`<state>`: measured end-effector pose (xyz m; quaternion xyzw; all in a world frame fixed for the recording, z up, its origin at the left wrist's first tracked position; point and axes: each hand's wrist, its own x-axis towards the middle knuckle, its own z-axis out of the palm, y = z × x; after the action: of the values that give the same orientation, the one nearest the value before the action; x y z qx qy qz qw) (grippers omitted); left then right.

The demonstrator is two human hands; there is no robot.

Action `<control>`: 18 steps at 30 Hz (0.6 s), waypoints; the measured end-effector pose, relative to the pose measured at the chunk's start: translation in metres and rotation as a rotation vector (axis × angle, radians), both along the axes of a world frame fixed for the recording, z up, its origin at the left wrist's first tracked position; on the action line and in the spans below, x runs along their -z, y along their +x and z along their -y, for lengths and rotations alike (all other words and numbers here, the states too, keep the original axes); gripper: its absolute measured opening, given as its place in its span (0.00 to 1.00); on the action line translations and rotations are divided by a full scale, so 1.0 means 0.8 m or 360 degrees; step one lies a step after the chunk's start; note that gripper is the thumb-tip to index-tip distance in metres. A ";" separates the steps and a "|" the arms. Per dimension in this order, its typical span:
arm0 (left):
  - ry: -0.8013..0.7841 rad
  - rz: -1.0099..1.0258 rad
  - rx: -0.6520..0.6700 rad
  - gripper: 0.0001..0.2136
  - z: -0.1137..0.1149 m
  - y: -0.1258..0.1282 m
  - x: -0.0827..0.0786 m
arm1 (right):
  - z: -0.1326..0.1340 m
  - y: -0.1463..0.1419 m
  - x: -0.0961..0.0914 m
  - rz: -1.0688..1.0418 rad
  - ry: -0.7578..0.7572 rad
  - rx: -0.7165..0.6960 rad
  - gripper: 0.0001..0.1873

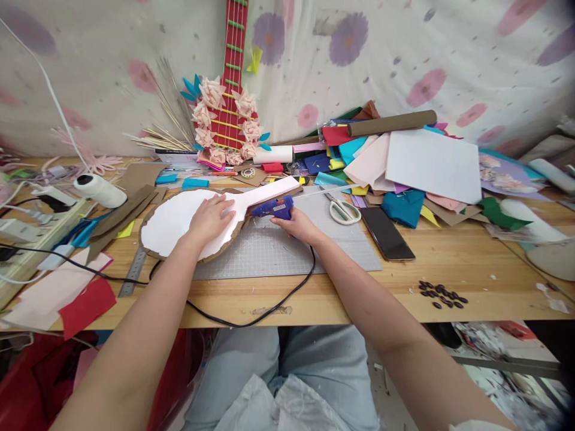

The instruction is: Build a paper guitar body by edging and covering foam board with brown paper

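Note:
My right hand (pixel 297 225) is closed round the handle of a blue hot glue gun (pixel 275 208), its nozzle pointing left. A clear glue stick (pixel 321 190) sticks out of its back end, and a black cord (pixel 287 294) loops down over the table edge. Beneath the nozzle is a guitar-shaped cutout (pixel 168 224) with a white face and a brown rim; its pale neck (pixel 269 190) reaches to the upper right. My left hand (pixel 211 218) lies flat on the cutout's body with fingers stretched out. A grey cutting mat (pixel 265 254) lies below.
Behind stands a red paper guitar (pixel 228 123) trimmed with pink paper flowers. To the right are scissors (pixel 344 211), a black phone (pixel 387 233), a pile of coloured paper (pixel 431 164) and several dark beans or beads (pixel 442 294). A power strip (pixel 38 263), thread spool (pixel 99 190) and ruler (pixel 133 272) occupy the left.

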<state>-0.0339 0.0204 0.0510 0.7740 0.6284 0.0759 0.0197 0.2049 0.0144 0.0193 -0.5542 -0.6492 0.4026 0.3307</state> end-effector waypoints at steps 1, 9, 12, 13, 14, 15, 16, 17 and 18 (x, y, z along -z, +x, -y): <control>-0.0002 0.0001 -0.0002 0.21 0.000 0.000 0.000 | -0.001 0.000 0.001 -0.0001 0.0000 0.0006 0.16; 0.0001 -0.0001 0.0006 0.21 0.000 0.000 0.000 | -0.010 -0.001 0.005 0.0011 0.0023 0.0097 0.19; -0.0006 -0.0006 -0.0003 0.21 0.000 0.001 -0.001 | -0.015 -0.002 0.010 0.0010 0.0038 0.0122 0.19; -0.0013 -0.0007 -0.0006 0.21 0.000 0.001 -0.002 | -0.017 -0.002 0.012 0.0018 0.0061 0.0134 0.19; -0.0018 -0.0008 -0.0010 0.21 0.001 0.002 -0.003 | -0.019 -0.002 0.014 0.0026 0.0088 0.0147 0.19; -0.0023 -0.0009 -0.0011 0.21 0.001 0.002 -0.003 | -0.020 -0.002 0.015 0.0033 0.0113 0.0161 0.19; -0.0025 -0.0009 -0.0011 0.21 0.001 0.002 -0.003 | -0.021 -0.003 0.016 0.0039 0.0134 0.0174 0.19; -0.0025 -0.0009 -0.0009 0.21 0.001 0.002 -0.003 | -0.022 -0.003 0.017 0.0045 0.0145 0.0184 0.19; -0.0021 -0.0009 -0.0007 0.21 0.001 0.002 -0.003 | -0.022 -0.004 0.017 0.0051 0.0148 0.0191 0.19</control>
<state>-0.0321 0.0199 0.0536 0.7725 0.6307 0.0696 0.0229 0.2019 0.0321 0.0058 -0.5826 -0.6379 0.3427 0.3693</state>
